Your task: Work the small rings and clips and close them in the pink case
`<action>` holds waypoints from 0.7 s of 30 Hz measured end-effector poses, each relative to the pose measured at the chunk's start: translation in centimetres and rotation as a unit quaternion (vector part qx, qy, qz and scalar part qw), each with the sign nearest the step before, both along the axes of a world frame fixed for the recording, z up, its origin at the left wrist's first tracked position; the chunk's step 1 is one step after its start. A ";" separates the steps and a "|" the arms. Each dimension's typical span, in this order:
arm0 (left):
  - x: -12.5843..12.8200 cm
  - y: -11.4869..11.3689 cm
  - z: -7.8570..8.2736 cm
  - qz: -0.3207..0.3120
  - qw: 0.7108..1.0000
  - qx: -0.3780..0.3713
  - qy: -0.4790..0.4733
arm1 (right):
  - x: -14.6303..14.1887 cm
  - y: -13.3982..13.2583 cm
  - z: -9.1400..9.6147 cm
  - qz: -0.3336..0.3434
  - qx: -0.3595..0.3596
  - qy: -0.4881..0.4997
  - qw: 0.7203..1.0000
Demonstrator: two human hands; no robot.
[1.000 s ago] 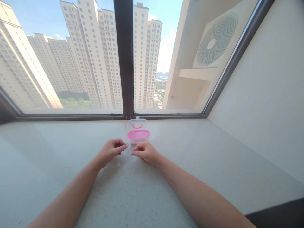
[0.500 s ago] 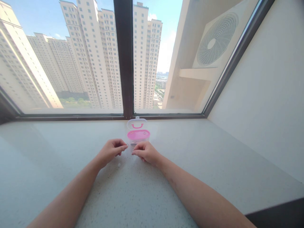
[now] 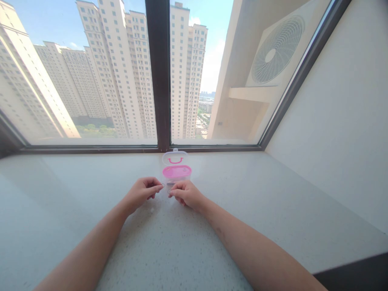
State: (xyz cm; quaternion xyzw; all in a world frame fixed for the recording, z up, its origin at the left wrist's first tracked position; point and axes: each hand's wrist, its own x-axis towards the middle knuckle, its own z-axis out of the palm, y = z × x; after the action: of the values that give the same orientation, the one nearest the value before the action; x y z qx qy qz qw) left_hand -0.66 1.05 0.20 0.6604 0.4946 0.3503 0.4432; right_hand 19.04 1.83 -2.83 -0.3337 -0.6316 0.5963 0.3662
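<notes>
My left hand (image 3: 144, 189) is closed in a pinch, with a small thin ring (image 3: 163, 185) at its fingertips. Across a narrow gap, my right hand (image 3: 186, 193) pinches another small thin ring (image 3: 169, 191). The two rings are close together but apart; their exact kind is too small to tell. Just beyond my hands stands a clear plastic box with a pink rim (image 3: 177, 172). Its clear lid (image 3: 175, 158), bearing a pink handle, is swung up at the back. A small dark grey item (image 3: 170, 184) shows at the front of the box, partly hidden by my right hand.
Both forearms rest over a pale speckled sill (image 3: 169, 250). A dark window frame (image 3: 163, 121) runs behind the box, with tall buildings and an outdoor fan unit (image 3: 277, 50) beyond the glass. At right rises a white wall (image 3: 339, 133).
</notes>
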 end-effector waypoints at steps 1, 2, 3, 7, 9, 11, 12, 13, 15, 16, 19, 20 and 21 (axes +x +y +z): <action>0.0 0.0 0.0 0.000 1.000 0.000 -0.001 | 0.0 0.0 0.1 0.001 -0.002 -0.001 1.000; 0.0 0.0 0.0 0.000 1.000 -0.001 -0.002 | 0.0 -0.1 0.1 0.001 -0.003 -0.002 1.000; 0.0 0.0 0.0 0.000 1.000 -0.002 -0.002 | 0.0 -0.1 0.2 0.002 -0.005 -0.002 1.000; 0.0 0.0 0.0 0.001 1.000 -0.005 -0.004 | 0.0 -0.2 0.4 0.006 -0.013 0.001 1.000; 0.0 0.0 -0.1 0.001 1.000 -0.006 -0.005 | 0.0 -0.2 0.3 0.006 -0.014 0.004 1.000; -0.1 0.0 -0.1 0.000 1.000 -0.006 -0.003 | 0.0 -0.1 0.3 0.005 -0.013 0.006 1.000; -0.1 0.0 -0.1 0.000 1.000 -0.007 -0.002 | 0.0 -0.1 0.3 0.005 -0.012 0.007 1.000; -0.1 0.0 -0.1 -0.001 1.000 -0.006 -0.002 | 0.0 -0.1 0.2 0.005 -0.011 0.008 1.000; -0.1 0.1 -0.1 -0.002 1.000 -0.006 -0.004 | 0.0 -0.1 0.2 0.004 -0.010 0.007 1.000; -0.1 0.1 -0.1 -0.003 1.000 -0.006 -0.005 | 0.0 -0.1 0.2 0.003 -0.009 0.007 1.000; -0.1 0.1 -0.1 -0.004 1.000 -0.007 -0.006 | 0.0 -0.2 0.3 0.003 -0.006 0.006 1.000; -0.1 0.1 0.0 -0.003 1.000 -0.008 -0.005 | 0.0 -0.2 0.3 0.002 -0.005 0.007 1.000; 0.0 0.0 0.0 -0.003 1.000 -0.009 -0.004 | 0.0 -0.2 0.3 0.001 -0.004 0.007 1.000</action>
State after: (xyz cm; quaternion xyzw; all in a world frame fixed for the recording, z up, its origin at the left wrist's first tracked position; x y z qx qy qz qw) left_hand -0.71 1.09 0.21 0.6563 0.4939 0.3478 0.4520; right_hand 19.07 1.64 -2.56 -0.3305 -0.6267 0.6018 0.3686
